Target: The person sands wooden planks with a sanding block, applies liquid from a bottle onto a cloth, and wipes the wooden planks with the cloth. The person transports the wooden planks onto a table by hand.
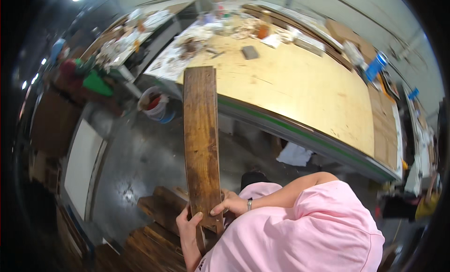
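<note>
A long brown wooden plank [201, 140] with dark grain points away from me, its far end level with the near edge of the workbench. My left hand [188, 225] grips its near end from the left side, thumb on the top face. On the right edge, my right hand [232, 203] holds the same end, thumb on top and fingers beneath, partly hidden. The plank's edge looks layered, so a second board may lie under it; I cannot tell. More brown planks [152, 239] lie in a heap below, at the lower left.
The workbench [300, 94] has a pale wooden top. On it are a grey block [250, 52], crumpled cloths [192, 40], a jar of amber liquid [264, 30] and a blue can [376, 65]. A bucket [154, 105] stands on the floor left of the bench. People are at the far left and right.
</note>
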### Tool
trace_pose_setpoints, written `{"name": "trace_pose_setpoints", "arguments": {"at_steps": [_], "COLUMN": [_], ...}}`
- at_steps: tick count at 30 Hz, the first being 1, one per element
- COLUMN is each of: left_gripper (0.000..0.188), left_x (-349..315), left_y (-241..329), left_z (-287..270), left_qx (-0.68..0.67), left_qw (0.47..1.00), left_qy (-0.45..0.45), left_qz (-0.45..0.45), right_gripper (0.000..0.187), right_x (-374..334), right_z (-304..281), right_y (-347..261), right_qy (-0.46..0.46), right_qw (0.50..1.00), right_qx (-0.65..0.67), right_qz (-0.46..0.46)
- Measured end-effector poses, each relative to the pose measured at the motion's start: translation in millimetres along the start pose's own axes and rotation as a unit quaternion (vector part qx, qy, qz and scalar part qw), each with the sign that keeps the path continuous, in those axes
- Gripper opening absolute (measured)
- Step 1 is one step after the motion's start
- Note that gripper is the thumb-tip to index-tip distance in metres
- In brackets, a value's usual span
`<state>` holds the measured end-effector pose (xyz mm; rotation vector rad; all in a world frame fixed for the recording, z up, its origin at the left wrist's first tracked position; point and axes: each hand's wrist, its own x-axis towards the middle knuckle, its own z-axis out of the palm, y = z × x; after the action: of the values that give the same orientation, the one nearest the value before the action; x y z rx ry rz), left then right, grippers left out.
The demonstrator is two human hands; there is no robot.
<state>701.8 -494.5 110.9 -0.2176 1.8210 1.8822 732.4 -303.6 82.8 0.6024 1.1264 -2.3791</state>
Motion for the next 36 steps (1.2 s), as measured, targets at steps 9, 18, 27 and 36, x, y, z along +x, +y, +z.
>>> {"name": "trace_pose_setpoints", "arguments": {"at_steps": [9, 18, 27, 36], "left_gripper": [0.054, 0.054, 0.055, 0.056], "left_x": [35, 41, 73, 158], "left_y": [38, 30, 42, 59], "left_z": [154, 320, 442, 521], "left_qx": [0.102, 0.198, 0.306, 0.414], "left_qw": [0.965, 0.905, 0.788, 0.668], "left_qy": [-0.238, -0.374, -0.532, -0.617], "left_qz": [-0.028, -0.043, -0.040, -0.046], "right_gripper": [0.055, 0.053, 0.046, 0.033], "right_x": [-83, -176, -219, -164], "right_z": [-105, -209, -253, -282], "right_y": [-31, -58, -86, -120], "right_qy": [0.136, 0.195, 0.225, 0.215], "right_qw": [0.983, 0.938, 0.862, 0.776], "right_qx": [0.100, 0.240, 0.396, 0.507], "right_qz": [-0.067, -0.160, -0.223, -0.306]}}
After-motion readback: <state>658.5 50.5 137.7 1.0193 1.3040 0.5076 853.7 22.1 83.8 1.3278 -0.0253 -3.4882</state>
